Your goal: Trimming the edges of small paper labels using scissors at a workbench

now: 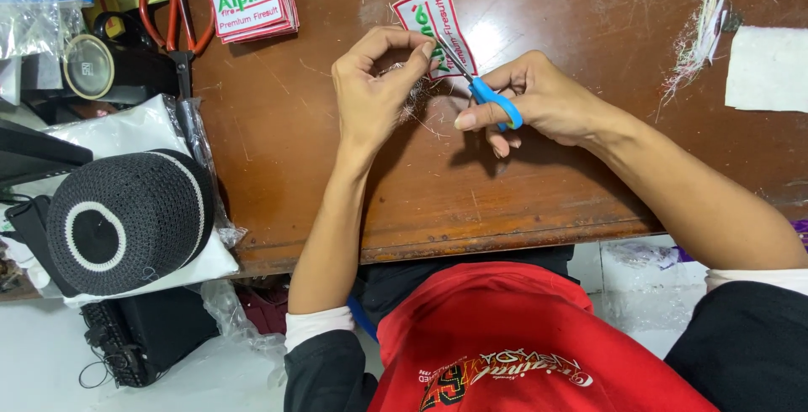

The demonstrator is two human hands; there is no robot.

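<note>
Embroidered patch (438,29), white with a red border and green and red lettering, lies flat on the wooden tabletop (320,143), toward the far edge at mid-width. Proceeding from largest item to smallest.

The tabletop is dark brown, scratched and scuffed, strewn with thread trimmings; its near edge is worn. A white tiled floor shows below it.

A black knitted cap (126,218) with white rings rests on a plastic-wrapped white bundle beyond the left edge.

A stack of patches (248,0) of the same kind sits at the far left corner, red-handled shears (175,16) just beside it. A white cloth piece (768,67) lies at the right edge.

The left hand (374,92) is closed in a pinch, fingertips on the patch's near edge, judged to steady it and hold loose threads taut.

The right hand (547,101) is closed around small blue-handled scissors (484,92), blades angled up to the patch border, placed for close trimming.
</note>
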